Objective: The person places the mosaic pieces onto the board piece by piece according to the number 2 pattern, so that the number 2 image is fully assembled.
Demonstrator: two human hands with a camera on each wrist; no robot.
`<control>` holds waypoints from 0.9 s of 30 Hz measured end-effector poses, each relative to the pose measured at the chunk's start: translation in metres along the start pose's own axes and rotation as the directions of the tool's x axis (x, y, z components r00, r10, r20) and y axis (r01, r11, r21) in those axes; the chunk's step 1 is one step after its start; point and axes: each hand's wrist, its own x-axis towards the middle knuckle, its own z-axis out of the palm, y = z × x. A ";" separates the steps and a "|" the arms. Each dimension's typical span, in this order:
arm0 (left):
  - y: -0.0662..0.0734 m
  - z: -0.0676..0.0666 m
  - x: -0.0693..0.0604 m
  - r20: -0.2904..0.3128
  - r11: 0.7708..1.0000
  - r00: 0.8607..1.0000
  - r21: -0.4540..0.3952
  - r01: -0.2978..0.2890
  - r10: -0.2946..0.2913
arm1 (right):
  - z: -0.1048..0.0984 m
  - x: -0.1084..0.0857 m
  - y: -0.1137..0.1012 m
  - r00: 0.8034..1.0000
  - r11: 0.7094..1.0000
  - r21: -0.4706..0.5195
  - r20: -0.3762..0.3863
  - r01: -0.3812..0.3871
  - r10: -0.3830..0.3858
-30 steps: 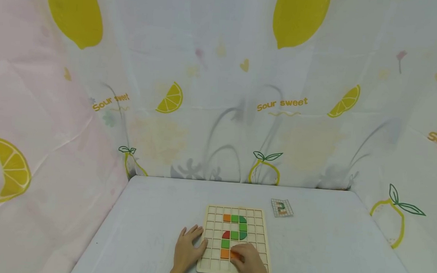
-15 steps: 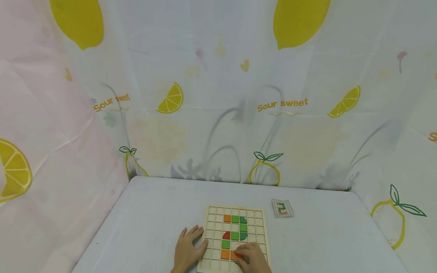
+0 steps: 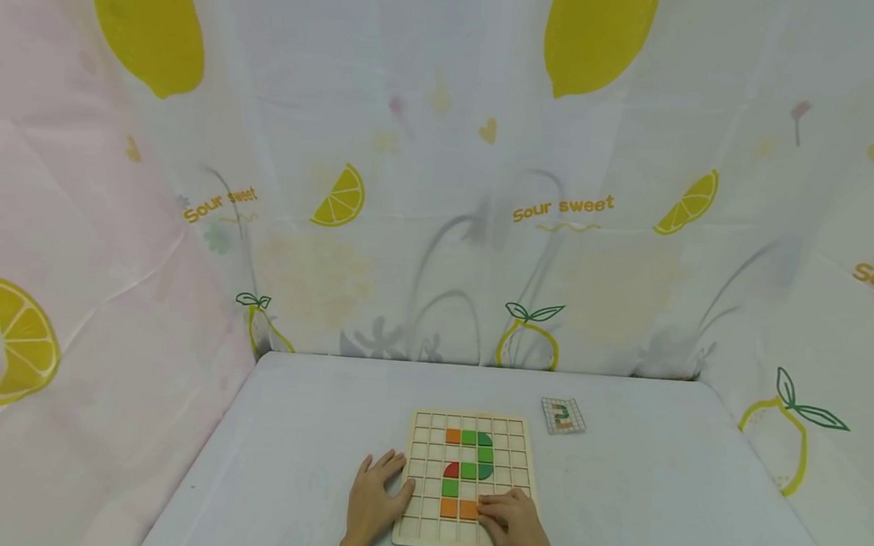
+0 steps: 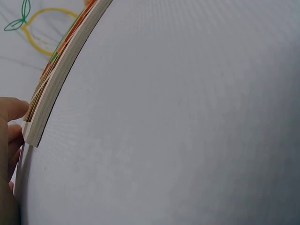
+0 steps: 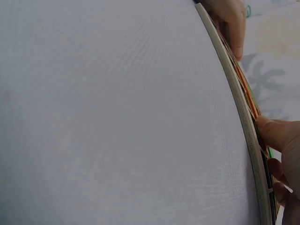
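Note:
A wooden grid board [image 3: 421,531] lies on the table, with coloured tiles forming a curved shape. My left hand [image 3: 374,499] rests at the board's left side, fingers spread on the table and thumb at the board's edge. Two orange tiles [image 3: 449,508] sit side by side in a lower row. Over the lower right part is my right hand [image 3: 517,528], its fingertips at the right edge of the second orange tile. Above these lie a green tile [image 3: 450,488], a red rounded tile [image 3: 452,470] and several green ones. The right hand covers some cells.
A small card [image 3: 563,416] printed with a similar tile pattern lies beyond the board's right corner. The white table [image 3: 307,432] meets a lemon-print cloth [image 3: 407,263] at the back and both sides.
My right hand has slid rightward off the second orange tile, which now shows flat in its cell beside the first. The left hand has stayed in place.

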 end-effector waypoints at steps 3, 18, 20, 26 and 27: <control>-0.001 0.000 -0.001 -0.005 1.000 1.000 0.000 -0.001 0.001 | 0.007 -0.002 -0.002 0.997 0.998 -0.010 -0.040 -0.066 0.065; 0.001 0.002 0.000 -0.005 1.000 1.000 -0.004 -0.003 0.003 | 0.000 -0.006 0.005 0.982 0.989 -0.084 -0.157 -0.122 0.108; 0.001 0.002 0.000 -0.020 1.000 1.000 -0.002 -0.011 0.011 | -0.003 -0.007 0.007 0.980 0.990 -0.104 -0.181 -0.096 0.076; -0.002 0.002 -0.001 -0.041 1.000 0.999 -0.013 -0.014 0.014 | -0.017 -0.010 0.007 0.983 0.977 -0.139 -0.114 -0.160 0.145; -0.003 0.002 -0.001 -0.027 1.000 1.000 -0.028 0.000 -0.001 | -0.020 -0.010 0.008 0.983 0.974 -0.152 -0.099 -0.169 0.156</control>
